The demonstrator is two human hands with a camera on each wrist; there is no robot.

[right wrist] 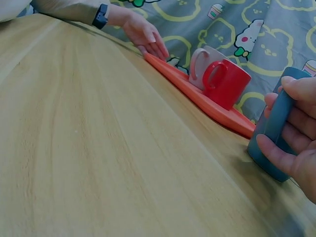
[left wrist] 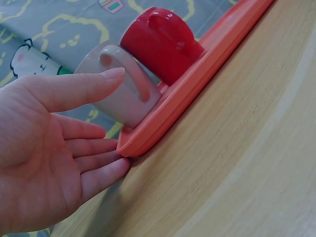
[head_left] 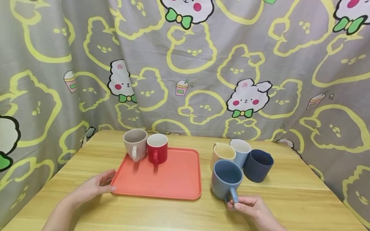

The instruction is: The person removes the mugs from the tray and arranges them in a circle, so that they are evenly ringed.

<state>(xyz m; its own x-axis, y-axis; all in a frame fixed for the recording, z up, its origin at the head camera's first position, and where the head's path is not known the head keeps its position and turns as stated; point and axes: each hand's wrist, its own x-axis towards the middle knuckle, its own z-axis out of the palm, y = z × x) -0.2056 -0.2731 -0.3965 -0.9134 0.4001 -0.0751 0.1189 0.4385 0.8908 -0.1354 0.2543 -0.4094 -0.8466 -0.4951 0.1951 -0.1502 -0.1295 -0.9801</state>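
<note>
My right hand (head_left: 234, 204) pinches the handle of a blue mug (head_left: 226, 176), which stands on the wooden table just right of an orange tray (head_left: 173, 181). In the right wrist view my right hand (right wrist: 284, 116) has fingers and thumb curled round the blue mug's (right wrist: 264, 158) handle. My left hand (head_left: 110, 184) lies open, fingertips touching the tray's near left corner. In the left wrist view the left hand (left wrist: 106, 148) has straight fingers against the tray's edge (left wrist: 197, 94). A grey mug (head_left: 135, 143) and a red mug (head_left: 157, 148) stand on the tray's far left.
Behind the blue mug stand a cream mug (head_left: 222, 153), a pale blue mug (head_left: 241, 150) and a dark navy mug (head_left: 258, 165), close together. The wooden table (head_left: 297, 199) is walled by a patterned grey curtain (head_left: 202, 64) on three sides.
</note>
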